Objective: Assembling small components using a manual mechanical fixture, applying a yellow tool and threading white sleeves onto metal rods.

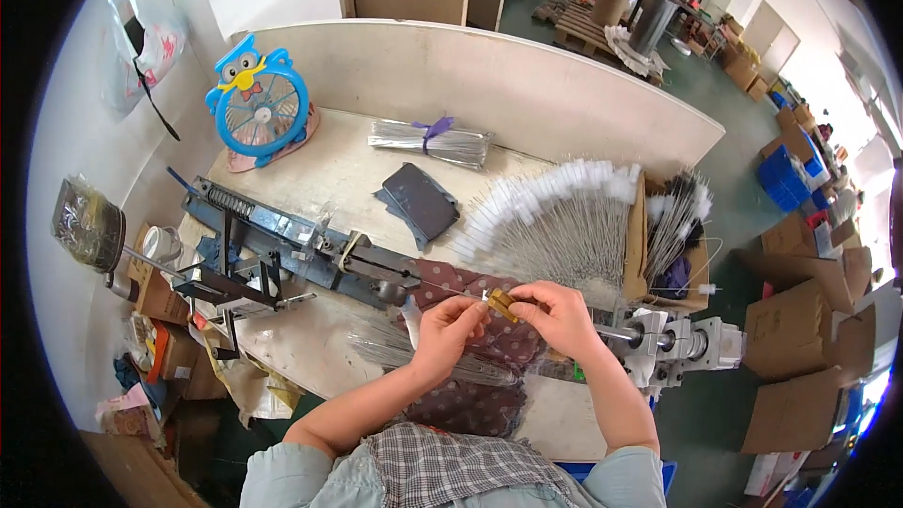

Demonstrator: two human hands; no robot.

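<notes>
At the middle of the bench my left hand [453, 327] is closed, thumb and forefinger pinched together beside a small white tip [485, 295]. A thin wire appears to run from that pinch, but the fingers hide most of it. Just to the right, my right hand [557, 316] grips a small yellow-brown block [502, 305], which nearly meets the white tip. Beneath both hands lies a brown polka-dotted cloth [470, 406]. Loose thin metal wires [395, 354] rest by my left forearm. Behind my right hand, many thin wires with white ends [564, 216] spread out like a fan.
A long metal bench fixture [282, 230] stretches leftward, with a clamp mechanism [649, 339] at right. Farther back are dark flat pads [420, 205], a purple-tied wire bundle [433, 141] and a blue fan [261, 103]. A cardboard box [637, 237] holds more wires.
</notes>
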